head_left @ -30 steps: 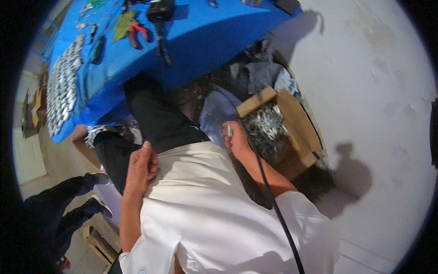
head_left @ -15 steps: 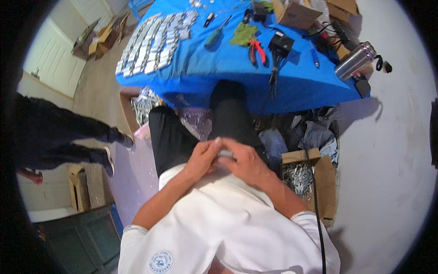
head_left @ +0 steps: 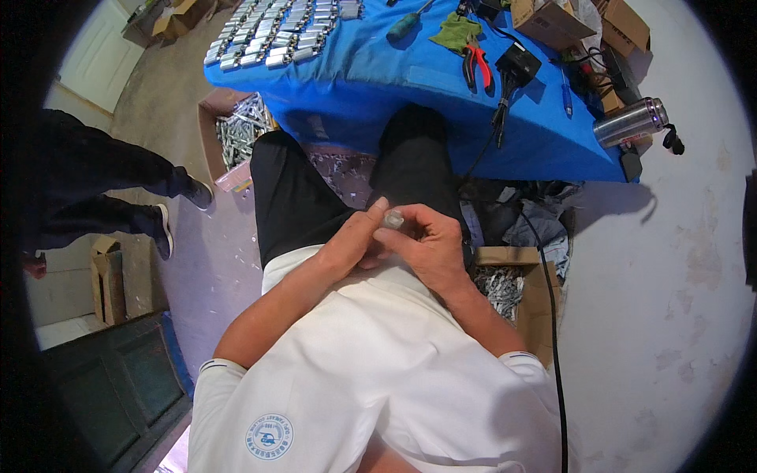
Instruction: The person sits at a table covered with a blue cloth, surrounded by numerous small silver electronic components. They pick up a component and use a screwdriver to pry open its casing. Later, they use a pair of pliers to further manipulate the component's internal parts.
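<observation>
My right hand is closed at my lap, thumb and forefinger pinching a small pale, shiny metal piece. Pressed up against it, my left hand has its fingers curled round the same piece, partly hidden by the right. Beyond my knees, a blue-covered table bears rows of small silvery metal parts, a green-handled screwdriver, a green cloth and red-and-black pliers.
At right on the table are a black adapter, cardboard boxes and a steel bottle. Boxes of metal parts stand under it and by my right, where a black cable hangs. Another person's dark-trousered legs stand at left.
My hands, apart a second ago with the piece in my right, have come together round it. The view has shifted, bringing more of the table and the other person's legs into the picture.
</observation>
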`<state>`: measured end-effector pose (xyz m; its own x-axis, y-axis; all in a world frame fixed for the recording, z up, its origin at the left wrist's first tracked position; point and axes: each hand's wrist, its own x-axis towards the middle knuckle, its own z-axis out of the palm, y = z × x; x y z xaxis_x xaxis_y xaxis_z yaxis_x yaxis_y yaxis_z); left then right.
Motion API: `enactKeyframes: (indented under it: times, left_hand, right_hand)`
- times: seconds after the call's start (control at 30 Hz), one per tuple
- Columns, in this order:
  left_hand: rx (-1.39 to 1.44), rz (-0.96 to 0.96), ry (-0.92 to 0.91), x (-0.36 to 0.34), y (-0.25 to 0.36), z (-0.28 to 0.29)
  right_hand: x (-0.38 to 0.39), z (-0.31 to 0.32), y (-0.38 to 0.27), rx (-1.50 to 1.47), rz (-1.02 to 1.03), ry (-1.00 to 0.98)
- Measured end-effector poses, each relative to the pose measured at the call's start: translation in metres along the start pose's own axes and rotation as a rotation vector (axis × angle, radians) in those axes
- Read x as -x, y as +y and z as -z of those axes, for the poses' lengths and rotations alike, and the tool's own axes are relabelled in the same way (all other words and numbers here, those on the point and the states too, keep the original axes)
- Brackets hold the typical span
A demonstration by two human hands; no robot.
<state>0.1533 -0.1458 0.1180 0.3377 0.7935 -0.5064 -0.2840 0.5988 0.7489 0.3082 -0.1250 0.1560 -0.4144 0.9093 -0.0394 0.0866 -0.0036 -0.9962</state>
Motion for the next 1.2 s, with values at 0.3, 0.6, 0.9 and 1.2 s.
enactKeyframes:
  times: [0.3,0.6,0.9,1.2]
  left_hand:
    - [0.203,0.012,-0.024,-0.002,-0.006,0.005]
    - [0.339,0.081,-0.057,0.001,0.002,0.003]
    - [0.401,0.111,-0.052,0.002,0.004,0.002]
    - [0.426,0.167,-0.102,0.001,0.001,0.007]
  right_hand:
    - [-0.001,-0.012,0.012,0.103,-0.003,0.052]
    - [0.003,-0.016,0.03,0.041,0.069,0.086]
    - [0.004,-0.021,0.024,-0.064,0.087,0.131]
    - [0.002,-0.016,0.014,-0.159,-0.05,0.101]
